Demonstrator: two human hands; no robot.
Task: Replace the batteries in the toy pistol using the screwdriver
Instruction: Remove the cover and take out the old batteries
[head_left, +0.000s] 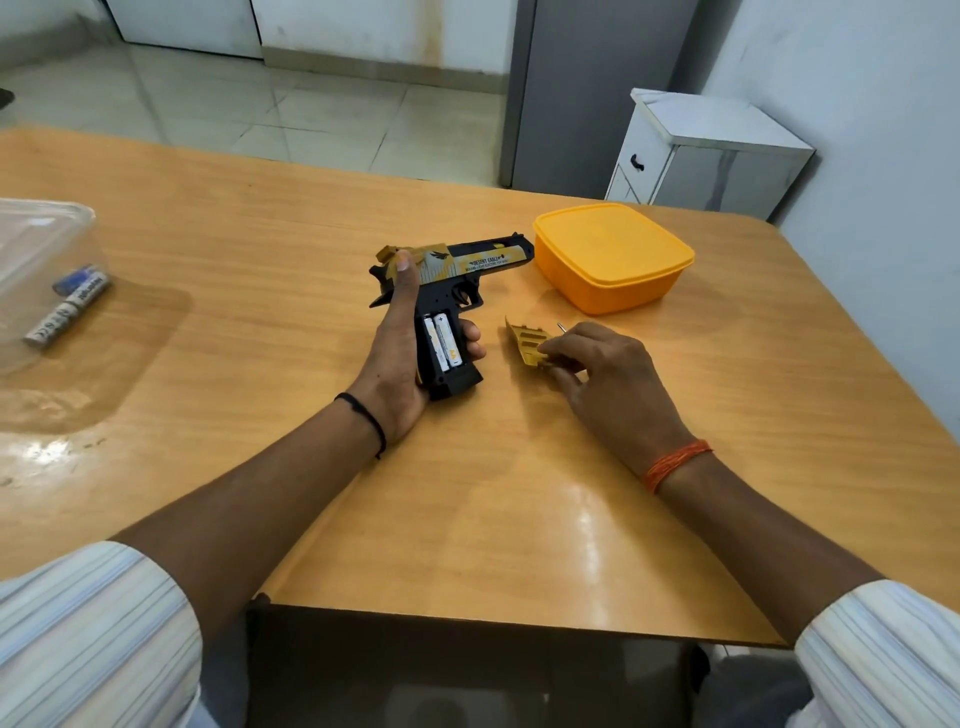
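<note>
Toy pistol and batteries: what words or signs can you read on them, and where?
"DESERT EAGLE": on the toy pistol, along its top part.
Smaller line beneath it: too small to read.
"+": on one battery in the grip.
Loose batteries on the table's left: printing too blurred to read.
Yellow box: no writing shows.

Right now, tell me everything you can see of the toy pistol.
The toy pistol looks like plastic, black with a gold and white patterned slide bearing printed lettering. It lies on its side on the wooden table, muzzle toward the orange container. Its grip compartment is uncovered, showing two white batteries seated side by side. The left hand grips it.
</note>
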